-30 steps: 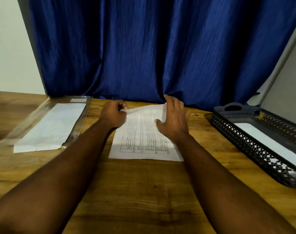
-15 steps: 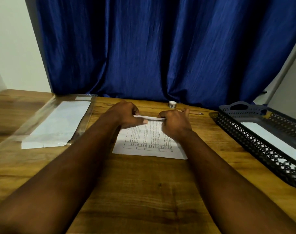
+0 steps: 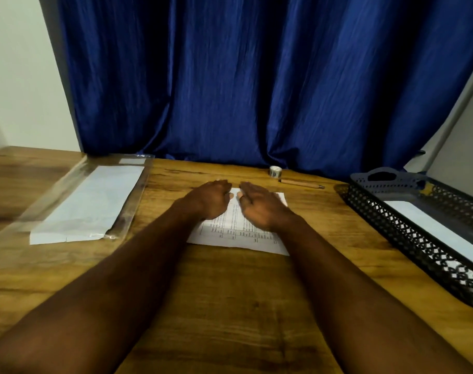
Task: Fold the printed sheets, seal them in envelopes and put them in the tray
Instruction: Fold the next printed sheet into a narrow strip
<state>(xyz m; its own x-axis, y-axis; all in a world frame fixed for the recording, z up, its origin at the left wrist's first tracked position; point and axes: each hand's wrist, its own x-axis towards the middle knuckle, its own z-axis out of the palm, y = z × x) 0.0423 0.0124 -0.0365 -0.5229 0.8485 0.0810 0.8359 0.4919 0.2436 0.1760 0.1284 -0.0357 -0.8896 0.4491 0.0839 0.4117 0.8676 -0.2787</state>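
Both hands are down on the sheet (image 3: 238, 234), mid-table. L hand (image 3: 209, 200) and R hand (image 3: 263, 205) lie palm-down side by side on its far half, thumbs nearly meeting. Fingers are laid out flat: pressing, not gripping anything. The far part of the sheet looks doubled over toward me, blank side up. Print shows only on the near strip between my wrists. My read: first fold, crease not yet set.

What matters next: the crease should run L–R along the sheet's far edge, right under my fingertips, and both hands sit at its middle. So each hand prob. sweeps outward along that line, L to the left corner, R to the right. Neither is nearer overall.

Envelopes (image 3: 89, 201) in a clear sleeve lie well left of the sheet, on the L hand's side. Tray (image 3: 392, 225) is well right of it, on the R hand's side, w/ one white envelope (image 3: 429, 228) in it, I think. Tape roll (image 3: 275, 171) and pen (image 3: 301, 183) sit just beyond the sheet, to the right.
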